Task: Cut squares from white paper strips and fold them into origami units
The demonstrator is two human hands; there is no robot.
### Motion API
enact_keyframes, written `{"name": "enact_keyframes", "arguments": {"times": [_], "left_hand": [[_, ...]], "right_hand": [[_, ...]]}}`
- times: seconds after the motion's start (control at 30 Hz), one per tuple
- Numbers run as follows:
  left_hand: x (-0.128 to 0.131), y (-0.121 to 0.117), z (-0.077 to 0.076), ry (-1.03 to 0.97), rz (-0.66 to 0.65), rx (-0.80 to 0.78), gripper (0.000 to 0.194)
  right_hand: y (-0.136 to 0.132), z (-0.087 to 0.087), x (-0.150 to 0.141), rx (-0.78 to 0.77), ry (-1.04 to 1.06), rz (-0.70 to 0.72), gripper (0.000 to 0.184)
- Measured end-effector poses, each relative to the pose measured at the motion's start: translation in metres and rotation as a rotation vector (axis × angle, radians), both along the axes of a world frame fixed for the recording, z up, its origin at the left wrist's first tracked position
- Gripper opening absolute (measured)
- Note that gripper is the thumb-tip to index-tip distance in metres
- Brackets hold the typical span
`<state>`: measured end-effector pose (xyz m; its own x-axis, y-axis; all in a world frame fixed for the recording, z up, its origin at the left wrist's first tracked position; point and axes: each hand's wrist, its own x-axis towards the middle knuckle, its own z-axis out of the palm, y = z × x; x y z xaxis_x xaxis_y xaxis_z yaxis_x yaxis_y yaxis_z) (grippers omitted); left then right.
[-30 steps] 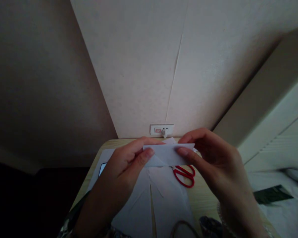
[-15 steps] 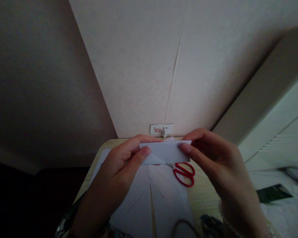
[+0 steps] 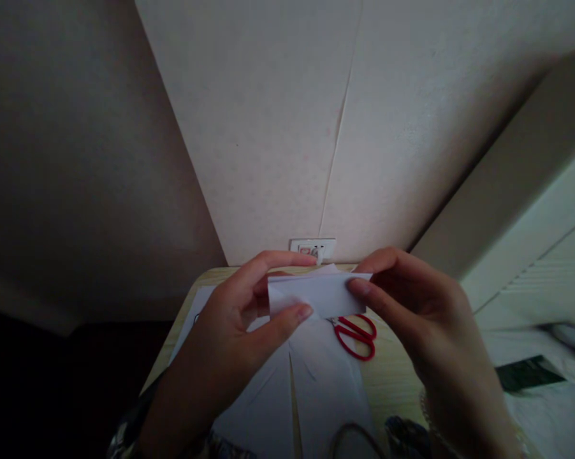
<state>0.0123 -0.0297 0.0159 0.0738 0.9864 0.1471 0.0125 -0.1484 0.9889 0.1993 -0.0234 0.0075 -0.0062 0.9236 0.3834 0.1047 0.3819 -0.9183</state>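
Observation:
A folded piece of white paper (image 3: 333, 294) is held up between my two hands over a small wooden table. My left hand (image 3: 254, 312) has its thumb along the paper's lower left edge, with the index finger raised behind the top edge and other fingers behind the sheet. My right hand (image 3: 402, 293) pinches the paper's right end between thumb and fingers. Just below and to the right, red-handled scissors (image 3: 357, 336) lie on the table, their blades mostly hidden by the paper. White sheets (image 3: 330, 389) spread beneath my hands.
The pale wooden table (image 3: 395, 376) stands against the wall. A socket (image 3: 311, 246) with a white plug sits just beyond its far edge. To the right are a white panelled cabinet (image 3: 550, 274) and a dark green flat item (image 3: 529, 373) on a white surface.
My left thumb has slid right and down along the paper, and my left index finger has lifted off its top edge. My right hand keeps nearly the same pinch.

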Motion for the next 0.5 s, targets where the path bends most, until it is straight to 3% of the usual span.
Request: {"name": "enact_keyframes", "arguments": {"times": [0.1,0.3,0.4,0.5], "left_hand": [[0.0,0.002,-0.0001,-0.024,0.013,0.036,0.021],[0.0029,0.0038,-0.0004,-0.206,0.221,0.026,0.032],[0.0053,0.0034,0.0005,-0.155,0.248,0.064,0.023],[0.0068,0.0017,0.0023,-0.042,0.222,0.075,0.014]], "right_hand": [[-0.0012,0.0023,0.0003,0.001,-0.034,0.029,0.014],[-0.002,0.0027,-0.0008,-0.044,-0.276,0.183,0.012],[-0.0015,0.003,-0.0027,-0.058,-0.304,0.247,0.01],[-0.0007,0.0027,-0.004,-0.057,-0.258,0.21,0.008]]}}
